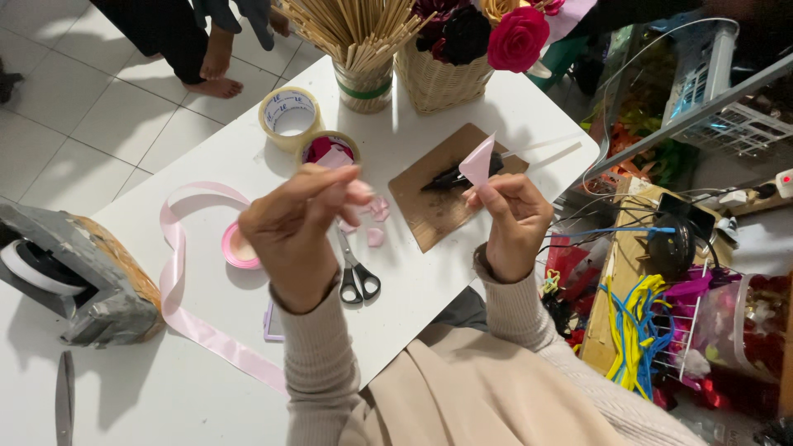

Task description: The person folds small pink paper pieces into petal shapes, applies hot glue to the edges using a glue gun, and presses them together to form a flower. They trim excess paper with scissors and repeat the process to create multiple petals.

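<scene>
The right hand [516,223] is pinching a folded pink ribbon petal [477,163] above the brown board [438,211]. The left hand [296,223] is closing its fingers on something small and pink, too blurred to identify. Loose pink pieces [376,216] are lying by the scissors [355,268]; much pink ribbon [178,281] is waiting uncut.

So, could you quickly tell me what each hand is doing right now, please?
Left hand: fingers pinched shut; what they hold cannot be told.
Right hand: shut on a small folded pink ribbon petal.
</scene>
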